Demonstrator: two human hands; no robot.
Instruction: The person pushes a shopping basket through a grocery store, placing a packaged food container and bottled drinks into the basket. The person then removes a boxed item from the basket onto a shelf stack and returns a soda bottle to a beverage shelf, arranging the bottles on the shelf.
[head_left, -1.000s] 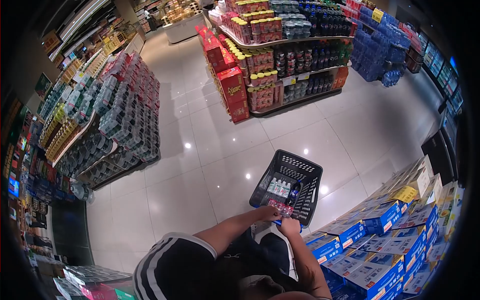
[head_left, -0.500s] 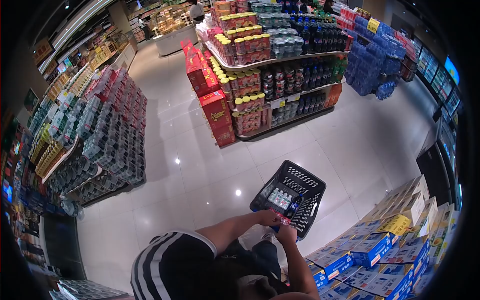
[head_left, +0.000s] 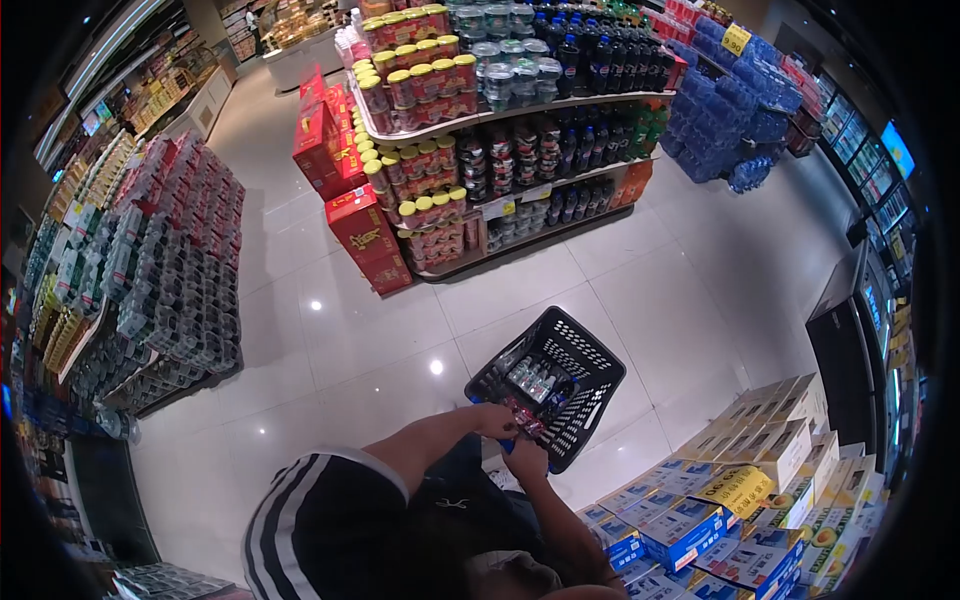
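At nr end of bskt (head_left: 588,368), hands (head_left: 526,459) on hndl (head_left: 508,444).

Your shopping basket (head_left: 590,375) sits ahead, bottles (head_left: 532,380) in it; drinks shelf (head_left: 540,107) beyond, bottle-pack stack (head_left: 185,290) on your left, carton stack (head_left: 690,530) near right, glass-door fridges (head_left: 865,165) far right.

I note a floor (head_left: 270,400) of pale, glossy tiles, visibly jointed and mirroring bright spots of light. Ahead of me stands a tiered display shelf (head_left: 560,107) with a curved pale edge; to my right I record lit glass-fronted cabinets (head_left: 858,145) and a glowing blue screen (head_left: 898,148).
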